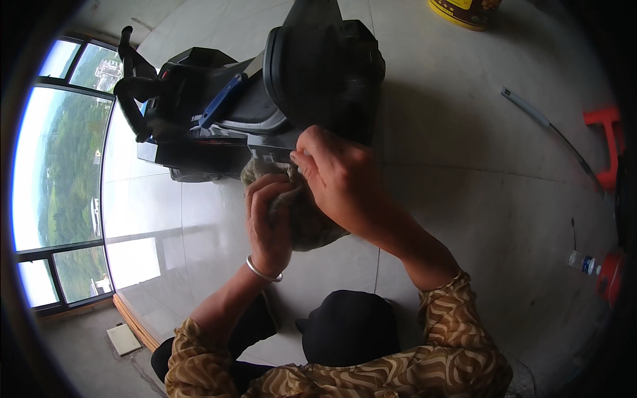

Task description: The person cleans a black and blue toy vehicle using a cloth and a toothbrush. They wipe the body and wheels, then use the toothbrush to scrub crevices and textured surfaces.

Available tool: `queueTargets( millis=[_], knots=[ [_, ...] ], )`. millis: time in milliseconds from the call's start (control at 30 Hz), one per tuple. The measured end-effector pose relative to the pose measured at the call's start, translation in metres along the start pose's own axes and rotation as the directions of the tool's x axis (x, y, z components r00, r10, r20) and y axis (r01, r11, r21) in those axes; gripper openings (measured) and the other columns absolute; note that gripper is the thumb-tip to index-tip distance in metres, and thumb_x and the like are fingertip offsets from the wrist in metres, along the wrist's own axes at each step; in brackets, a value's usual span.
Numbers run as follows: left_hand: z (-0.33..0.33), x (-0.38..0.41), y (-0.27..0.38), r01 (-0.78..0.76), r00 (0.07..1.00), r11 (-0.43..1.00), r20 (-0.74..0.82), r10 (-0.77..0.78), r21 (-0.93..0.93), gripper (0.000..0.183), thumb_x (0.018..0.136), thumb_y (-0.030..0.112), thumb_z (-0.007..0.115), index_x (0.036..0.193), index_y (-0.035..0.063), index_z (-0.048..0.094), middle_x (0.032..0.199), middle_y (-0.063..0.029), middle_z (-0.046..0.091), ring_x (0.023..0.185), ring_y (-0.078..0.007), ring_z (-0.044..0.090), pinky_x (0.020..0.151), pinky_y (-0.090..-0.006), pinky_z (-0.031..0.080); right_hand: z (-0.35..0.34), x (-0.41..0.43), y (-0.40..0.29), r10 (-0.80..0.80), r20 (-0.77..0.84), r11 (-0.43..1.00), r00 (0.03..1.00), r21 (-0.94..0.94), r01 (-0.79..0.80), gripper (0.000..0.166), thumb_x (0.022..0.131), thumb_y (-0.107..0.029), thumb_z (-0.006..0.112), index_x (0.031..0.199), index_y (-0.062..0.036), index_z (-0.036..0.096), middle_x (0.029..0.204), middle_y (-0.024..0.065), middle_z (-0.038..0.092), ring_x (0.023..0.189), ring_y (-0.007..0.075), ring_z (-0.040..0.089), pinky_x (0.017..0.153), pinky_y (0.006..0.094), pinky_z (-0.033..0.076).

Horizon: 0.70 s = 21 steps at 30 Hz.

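Note:
Bunched in my left hand is a grey-green cloth, which hangs down below my fingers. My right hand is curled at the cloth's upper edge, thumb against it, close to the side of a black ride-on vehicle. Its fingertips are partly hidden. The vehicle stands crosswise before me, its handlebar at the left. A dark, rounded panel rises above its body. On the seat area lies a blue-handled blade tool, its far end hidden behind the panel.
Pale floor tiles surround the vehicle. A brown and yellow bucket stands at the far right. Rightward lie a grey-handled rod, a red plastic object and a clear bottle beside a red container. Windows line the left.

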<state>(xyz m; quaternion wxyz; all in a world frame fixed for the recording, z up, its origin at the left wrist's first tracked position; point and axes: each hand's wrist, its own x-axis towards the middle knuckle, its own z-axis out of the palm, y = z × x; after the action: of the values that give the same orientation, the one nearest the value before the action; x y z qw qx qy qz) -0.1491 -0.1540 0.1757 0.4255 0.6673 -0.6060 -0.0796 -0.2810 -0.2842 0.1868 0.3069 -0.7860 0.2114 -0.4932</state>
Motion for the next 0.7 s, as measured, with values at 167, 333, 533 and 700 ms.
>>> queueTargets(
  millis=[167,333,533,700],
  knots=[
    [-0.001,0.001,0.000,-0.030,1.000,0.999,0.006,0.030,0.027,0.031,0.087,-0.005,0.056,0.116,0.0027,0.063,0.124,-0.0173,0.062,0.116,-0.0348,0.059,0.104,-0.0422,0.045,0.004,0.000,0.002,-0.022,-0.056,0.989,0.998,-0.144,0.014,0.013,0.091,0.000,0.068,0.092,-0.0020,0.055,0.078,0.0142,0.062,0.069,0.0317,0.067,0.059,0.0379,0.054],
    [-0.002,0.001,-0.004,-0.038,0.999,0.999,0.017,0.037,0.028,0.030,0.088,-0.003,0.056,0.117,0.0030,0.062,0.124,-0.0172,0.061,0.116,-0.0350,0.059,0.103,-0.0422,0.045,-0.009,0.006,0.000,0.041,0.014,0.998,0.999,-0.053,-0.040,0.016,0.090,-0.001,0.070,0.090,-0.0031,0.055,0.079,0.0132,0.062,0.071,0.0323,0.067,0.060,0.0392,0.054],
    [-0.002,0.004,-0.005,-0.063,0.997,0.998,0.040,0.063,0.005,0.030,0.090,-0.003,0.056,0.119,0.0029,0.062,0.126,-0.0175,0.060,0.116,-0.0352,0.059,0.103,-0.0418,0.045,0.002,0.007,-0.005,-0.046,-0.015,0.970,0.999,-0.238,0.041,0.019,0.090,-0.002,0.071,0.089,-0.0034,0.052,0.076,0.0133,0.062,0.067,0.0324,0.067,0.058,0.0401,0.053],
    [-0.009,0.003,-0.005,-0.039,0.997,0.999,0.070,0.039,-0.007,0.030,0.090,-0.002,0.056,0.119,0.0025,0.062,0.126,-0.0171,0.060,0.118,-0.0341,0.058,0.105,-0.0409,0.045,-0.009,0.009,-0.009,0.065,0.111,0.981,0.992,-0.190,-0.044,0.021,0.090,-0.003,0.072,0.087,-0.0035,0.051,0.078,0.0129,0.061,0.068,0.0309,0.066,0.058,0.0389,0.053]
  ],
)
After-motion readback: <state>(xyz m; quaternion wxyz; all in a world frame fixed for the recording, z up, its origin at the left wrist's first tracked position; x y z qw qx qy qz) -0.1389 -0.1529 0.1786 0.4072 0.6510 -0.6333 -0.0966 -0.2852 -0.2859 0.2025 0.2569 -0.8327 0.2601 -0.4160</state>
